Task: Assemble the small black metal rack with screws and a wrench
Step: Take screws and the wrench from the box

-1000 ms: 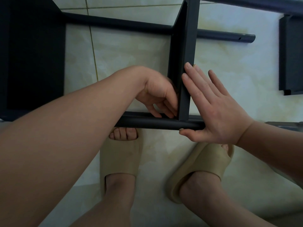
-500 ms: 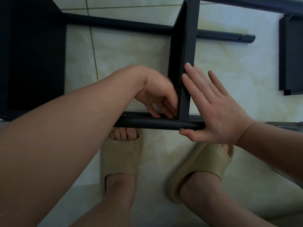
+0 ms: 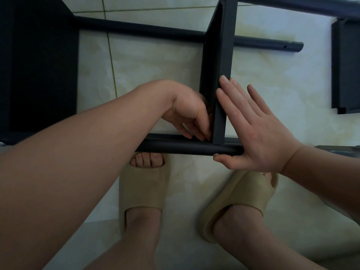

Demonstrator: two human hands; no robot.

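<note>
Pale tiled floor [image 3: 155,75] is seen, with the black metal rack [image 3: 136,29] laid on it, part-built. Its flat crosspiece [image 3: 224,45] is met by a round tube [image 3: 175,148] at the near joint. The grip of the left hand [image 3: 187,114] is curled into the inner corner; whether anything is pinched cannot be told. The right hand [image 3: 259,133] is spread flat against the crosspiece, thumb under the tube. The rack is judged stiff, fairly light and smooth-painted, and best held close to the joint.
</note>
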